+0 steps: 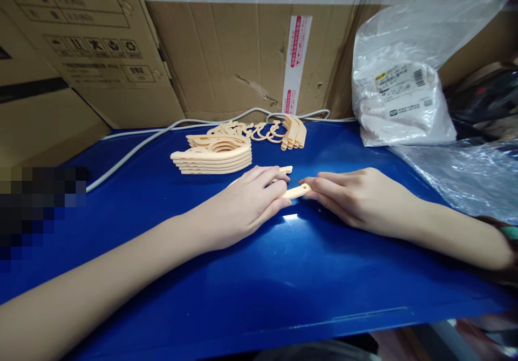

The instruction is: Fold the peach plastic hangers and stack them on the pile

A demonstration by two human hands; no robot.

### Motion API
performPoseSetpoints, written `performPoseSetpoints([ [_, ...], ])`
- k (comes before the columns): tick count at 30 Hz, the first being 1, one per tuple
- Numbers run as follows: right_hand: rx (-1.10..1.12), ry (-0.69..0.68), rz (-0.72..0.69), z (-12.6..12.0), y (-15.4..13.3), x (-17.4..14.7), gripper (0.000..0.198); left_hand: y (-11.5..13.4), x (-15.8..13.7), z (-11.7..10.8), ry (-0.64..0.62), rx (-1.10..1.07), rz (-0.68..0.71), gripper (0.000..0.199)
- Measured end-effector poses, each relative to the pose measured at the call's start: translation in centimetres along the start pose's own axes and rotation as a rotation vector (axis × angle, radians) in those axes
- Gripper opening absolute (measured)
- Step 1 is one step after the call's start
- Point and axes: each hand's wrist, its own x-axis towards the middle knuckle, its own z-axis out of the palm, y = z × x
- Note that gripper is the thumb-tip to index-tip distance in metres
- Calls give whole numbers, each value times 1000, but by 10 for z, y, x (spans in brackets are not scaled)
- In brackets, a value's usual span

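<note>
A cream plastic hanger piece [297,191] with a small hole near its end lies low over the blue table. My left hand [246,202] is closed around it from above, hiding most of its length. From the other side, the pinched fingers of my right hand [360,196] meet its holed end; the fingertips partly cover the contact. Another cream tip [286,169] shows just beyond my left fingers. Behind my left hand sits a neat stack of curved cream hanger arms [212,161]. Farther back are loose cream hooks [261,131] and a bundle of short curved pieces [294,133].
The blue table [259,274] backs onto a large cardboard box [226,59], with another carton [93,48] at left. A white cable [141,148] runs along the back. A white plastic bag [399,91] and clear plastic film [469,177] occupy the right side.
</note>
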Motion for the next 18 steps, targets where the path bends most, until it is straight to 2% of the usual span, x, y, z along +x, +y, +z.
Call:
performPoseSetpoints([
  [4, 12, -14, 8, -2, -1, 0, 38, -1, 0, 1, 17, -8, 6, 31],
  [11, 197, -91, 111, -4, -1, 2, 37, 1, 0, -1, 8, -14, 19, 31],
  [18, 220, -123, 123, -3, -2, 4, 38, 1, 0, 0, 5, -18, 16, 31],
])
